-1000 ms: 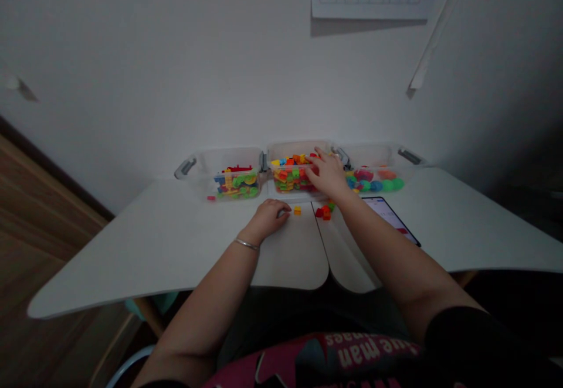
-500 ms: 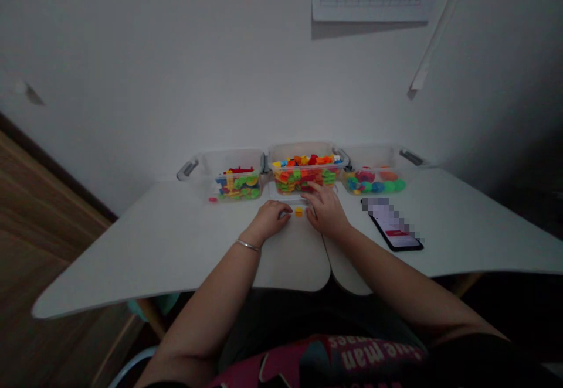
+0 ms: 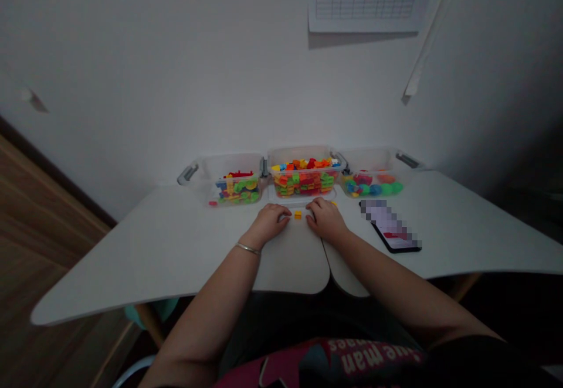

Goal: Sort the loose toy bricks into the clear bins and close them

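Note:
A small yellow-orange toy block (image 3: 298, 215) sits on the white table between my two hands, touched by neither. My left hand (image 3: 269, 224) rests on the tabletop just left of it, fingers curved and thumb apart, holding nothing. On the block's other side lies my right hand (image 3: 326, 219), its fingers bent, with a gap between thumb and fingers and nothing seen in it. Behind that hand a bit of another yellow piece (image 3: 334, 203) shows, mostly hidden. Straight ahead stands a clear bin (image 3: 308, 170) full of mixed coloured building blocks.
A second clear bin (image 3: 206, 168) with toy parts stands at the left, a third (image 3: 369, 159) with round coloured pieces at the right. A phone (image 3: 398, 232) lies right of my right hand. A seam (image 3: 326, 253) divides the white tabletops (image 3: 185, 247).
My right hand's fingers have drawn back from in front of the middle bin and bent down toward the table. My left hand and the block stay put. The view has tilted slightly.

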{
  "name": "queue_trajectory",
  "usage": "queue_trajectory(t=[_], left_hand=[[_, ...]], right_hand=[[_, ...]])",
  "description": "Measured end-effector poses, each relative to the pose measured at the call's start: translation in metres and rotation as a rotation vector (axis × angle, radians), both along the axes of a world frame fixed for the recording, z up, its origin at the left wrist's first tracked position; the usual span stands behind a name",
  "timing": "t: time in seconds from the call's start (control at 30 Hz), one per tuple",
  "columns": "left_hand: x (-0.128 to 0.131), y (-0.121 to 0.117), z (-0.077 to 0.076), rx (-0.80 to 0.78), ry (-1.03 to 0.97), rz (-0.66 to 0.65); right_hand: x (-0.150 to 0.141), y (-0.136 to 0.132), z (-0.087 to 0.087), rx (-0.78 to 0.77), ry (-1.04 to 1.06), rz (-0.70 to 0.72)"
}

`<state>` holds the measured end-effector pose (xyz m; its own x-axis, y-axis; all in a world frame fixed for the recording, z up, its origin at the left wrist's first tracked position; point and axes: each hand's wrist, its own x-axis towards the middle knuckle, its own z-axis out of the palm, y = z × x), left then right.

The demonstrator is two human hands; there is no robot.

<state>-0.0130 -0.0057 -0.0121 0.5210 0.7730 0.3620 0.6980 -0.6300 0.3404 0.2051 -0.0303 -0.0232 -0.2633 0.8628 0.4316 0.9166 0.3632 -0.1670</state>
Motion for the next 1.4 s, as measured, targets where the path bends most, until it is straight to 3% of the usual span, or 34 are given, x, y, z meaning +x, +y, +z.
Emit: queue_trajectory(t=[0.3,0.5,1.0,1.1,1.4], left_hand=[[0.002,-0.001,0.003,0.002,0.022,-0.006],[0.002,0.0,0.0,-0.002,0.018,-0.002],[0.003,-0.001,0.0,-0.007,0.005,-0.013],[0.003,-0.001,0.0,-0.003,0.004,-0.014],[0.004,-0.001,0.0,-0.019,0.007,-0.015]], right_hand=[[0.005,0.012,-0.007,-0.053,0.047,-0.012],[0.007,0.02,-0.012,-0.032,0.092,0.101],[0.002,0.026,0.001,0.09,0.056,0.142],[0.004,0.028,0.003,0.133,0.053,0.129],[0.001,0.029,0.0,0.072,0.037,0.035]])
